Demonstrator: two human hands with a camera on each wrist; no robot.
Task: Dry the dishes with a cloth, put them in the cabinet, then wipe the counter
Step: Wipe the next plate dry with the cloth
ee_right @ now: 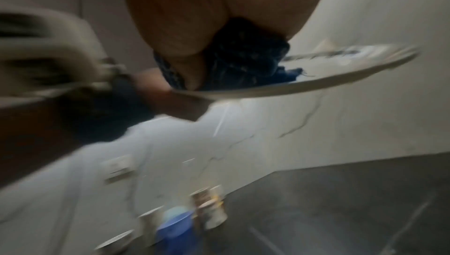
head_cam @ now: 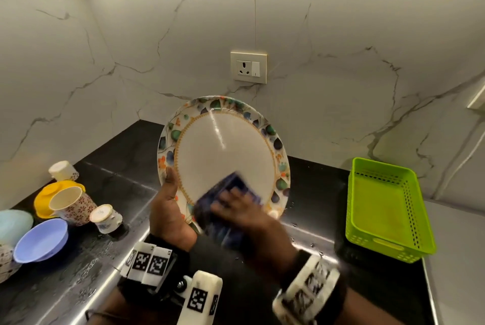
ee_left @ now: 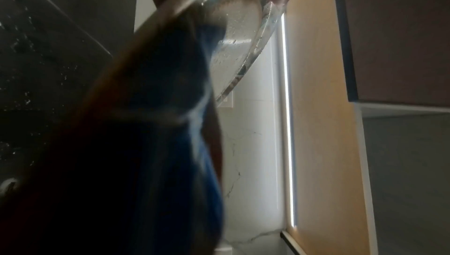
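A large white plate [head_cam: 223,151] with a floral rim is held tilted upright above the dark counter. My left hand [head_cam: 169,209] grips its lower left rim, thumb on the front. My right hand [head_cam: 236,209] holds a dark blue cloth [head_cam: 225,193] bunched against the plate's lower face; the hand and cloth are motion-blurred. The left wrist view shows the plate [ee_left: 233,34] edge-on with water drops and the blue cloth [ee_left: 185,143] close to the lens. In the right wrist view the cloth [ee_right: 243,61] is bunched under my palm on the plate [ee_right: 316,84].
Cups [head_cam: 74,205], a yellow bowl [head_cam: 52,189] and a lilac bowl [head_cam: 42,240] lie at the left of the wet black counter [head_cam: 118,172]. A lime green basket [head_cam: 385,209] stands at the right. A wall socket [head_cam: 248,67] sits behind the plate.
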